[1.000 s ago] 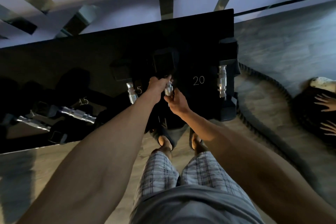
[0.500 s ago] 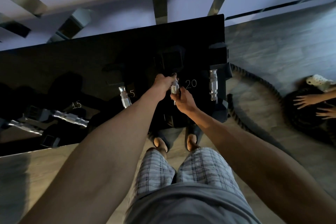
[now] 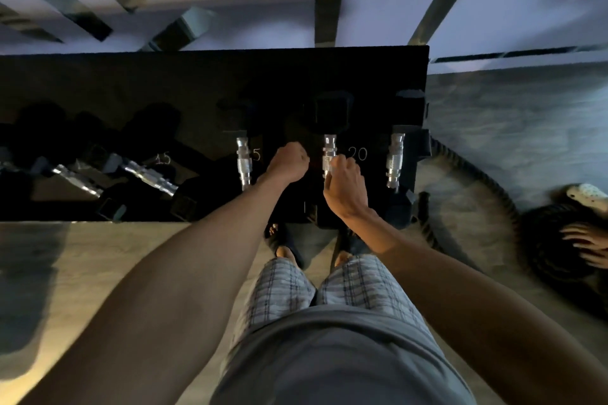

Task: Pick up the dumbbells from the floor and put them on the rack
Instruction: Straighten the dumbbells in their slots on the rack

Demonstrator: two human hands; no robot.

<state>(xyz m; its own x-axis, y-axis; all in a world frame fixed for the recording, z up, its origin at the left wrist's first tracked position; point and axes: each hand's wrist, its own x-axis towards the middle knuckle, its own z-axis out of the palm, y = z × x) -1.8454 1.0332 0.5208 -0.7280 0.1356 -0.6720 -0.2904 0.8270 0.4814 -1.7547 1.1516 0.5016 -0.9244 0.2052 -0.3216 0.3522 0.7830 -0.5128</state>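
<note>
A black dumbbell (image 3: 330, 145) with a silver handle lies on the dark rack (image 3: 131, 82), beside the chalked number 20. My right hand (image 3: 345, 187) grips the near part of its handle with curled fingers. My left hand (image 3: 288, 163) is a closed fist just left of that handle, apart from it and holding nothing. The dumbbell's near head is hidden under my right hand. One dumbbell (image 3: 394, 158) lies to its right and another (image 3: 243, 163) to its left.
Two more dumbbells (image 3: 148, 174) lie slanted by the number 15 at the rack's left. A thick rope (image 3: 477, 181) curls on the wooden floor at the right, where another person's hands (image 3: 589, 243) and a white shoe (image 3: 589, 194) show. My feet stand against the rack's front edge.
My left hand has let go of the handle and drawn off to the left. The dumbbell now rests on the rack with only my right hand on it.
</note>
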